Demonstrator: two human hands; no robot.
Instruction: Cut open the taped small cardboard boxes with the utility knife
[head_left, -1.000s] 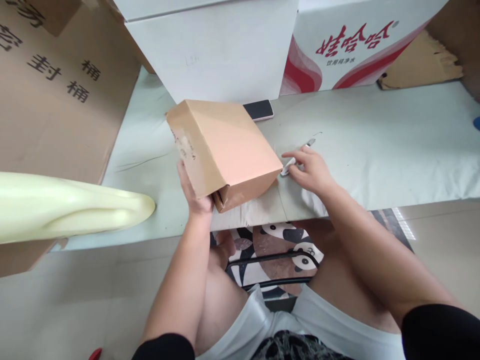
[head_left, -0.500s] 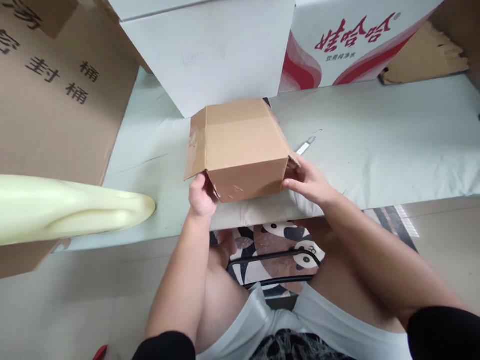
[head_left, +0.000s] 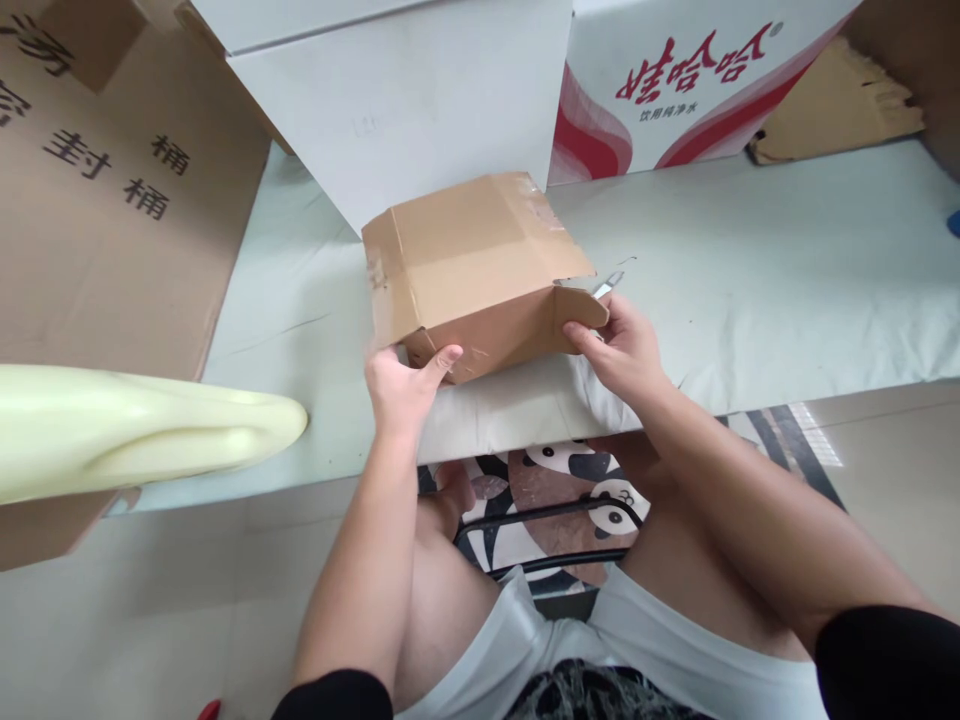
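Note:
A small brown cardboard box (head_left: 472, 250) sits near the front edge of the covered surface, tilted slightly, with end flaps sticking out at its left and right. My left hand (head_left: 401, 395) grips its front left corner, the thumb on the front face and the other fingers hidden behind the flap. At the front right, my right hand (head_left: 622, 345) pinches a small side flap (head_left: 583, 308) between thumb and fingers. Just beyond the right fingertips lies a light-handled tool with a metal tip (head_left: 609, 285), partly hidden by that hand.
Behind the box stand a white carton (head_left: 405, 110) and a white-and-red carton (head_left: 675, 100). A large brown carton (head_left: 127, 220) is at the left, with a pale yellow-green smooth object (head_left: 187, 430) in front of it. Torn cardboard (head_left: 832, 110) leans at the back right.
The box has turned a little, and its right flap now sticks out. My left thumb has come onto the front face; my right hand has shifted slightly up and right with the small flap.

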